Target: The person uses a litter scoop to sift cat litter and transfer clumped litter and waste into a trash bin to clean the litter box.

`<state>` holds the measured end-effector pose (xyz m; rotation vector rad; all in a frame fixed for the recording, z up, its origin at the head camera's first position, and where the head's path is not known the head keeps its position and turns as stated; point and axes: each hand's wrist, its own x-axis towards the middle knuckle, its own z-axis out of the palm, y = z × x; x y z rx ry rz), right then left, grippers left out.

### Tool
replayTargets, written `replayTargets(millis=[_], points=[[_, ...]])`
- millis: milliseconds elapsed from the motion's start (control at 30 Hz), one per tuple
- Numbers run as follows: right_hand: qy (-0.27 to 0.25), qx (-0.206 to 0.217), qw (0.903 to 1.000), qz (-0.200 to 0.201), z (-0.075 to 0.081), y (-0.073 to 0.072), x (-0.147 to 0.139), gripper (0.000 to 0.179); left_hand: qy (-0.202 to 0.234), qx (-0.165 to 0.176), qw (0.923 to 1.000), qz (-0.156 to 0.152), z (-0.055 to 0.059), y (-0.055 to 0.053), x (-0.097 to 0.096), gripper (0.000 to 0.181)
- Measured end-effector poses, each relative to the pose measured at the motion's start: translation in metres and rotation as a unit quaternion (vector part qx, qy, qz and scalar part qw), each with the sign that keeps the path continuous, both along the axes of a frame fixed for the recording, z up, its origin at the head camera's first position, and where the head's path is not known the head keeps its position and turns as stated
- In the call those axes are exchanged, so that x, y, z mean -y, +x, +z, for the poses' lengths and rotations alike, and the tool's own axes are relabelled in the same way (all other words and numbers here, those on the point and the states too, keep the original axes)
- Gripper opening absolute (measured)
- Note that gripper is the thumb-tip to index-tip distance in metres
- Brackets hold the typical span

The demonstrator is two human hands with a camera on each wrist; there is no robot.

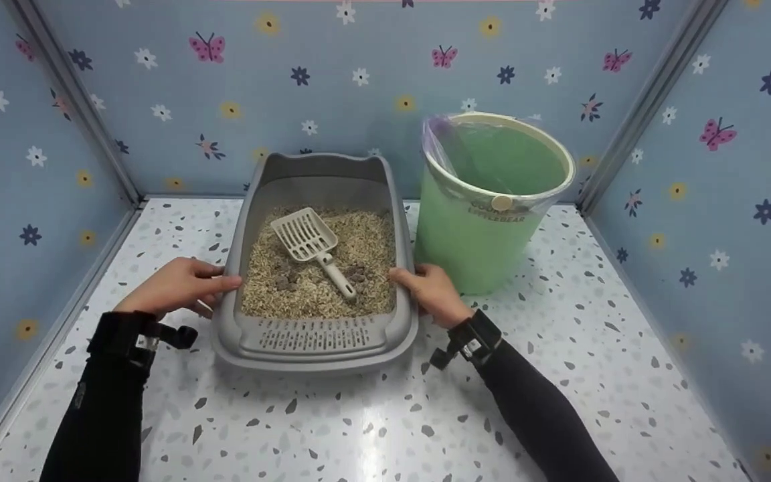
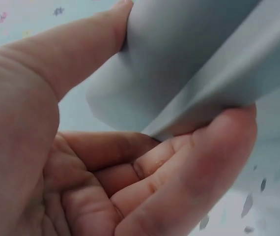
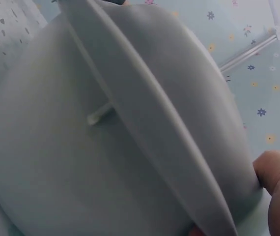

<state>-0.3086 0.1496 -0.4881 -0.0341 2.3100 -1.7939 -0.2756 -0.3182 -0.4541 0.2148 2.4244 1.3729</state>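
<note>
A grey litter box (image 1: 318, 365) stands in the middle of the head view, with tan granular litter (image 1: 318, 301) inside and a few dark clumps (image 1: 285, 277). On the litter lies a beige slotted litter scoop (image 1: 337, 274), its handle toward the front right. My left hand (image 1: 181, 288) grips the box's left rim; in the left wrist view the thumb (image 2: 81, 54) is on the upper wall and the fingers (image 2: 204, 167) curl beneath the rim. Opposite it, my right hand (image 1: 436, 294) holds the right rim, thumb on top. Its other fingers are mostly hidden. I cannot tell whether the box touches the floor.
Right of the box, close beside it, stands a green trash bin (image 1: 472, 248) lined with a clear purple-tinted bag (image 1: 440, 144). Blue patterned walls (image 1: 359, 87) enclose the back and both sides. Speckled white flooring (image 1: 546, 348) extends around the box and bin.
</note>
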Motion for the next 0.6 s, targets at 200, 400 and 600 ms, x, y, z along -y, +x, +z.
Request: replayTargets(millis=[200, 400, 600], points=[[-0.002, 0.006, 1.0000, -0.002, -0.001, 0.005, -0.018, 0.065, 0.024, -0.008, 0.9996, -0.012, 0.000, 0.008, -0.017, 0.069], [-0.014, 0.001, 0.9999, -0.006, -0.002, 0.012, -0.029, 0.061, 0.024, -0.008, 0.9996, -0.007, 0.000, 0.016, -0.029, 0.080], [-0.025, 0.013, 0.9995, -0.011, -0.003, 0.019, -0.037, 0.067, 0.041, -0.010, 0.9991, -0.004, -0.004, 0.023, -0.036, 0.073]])
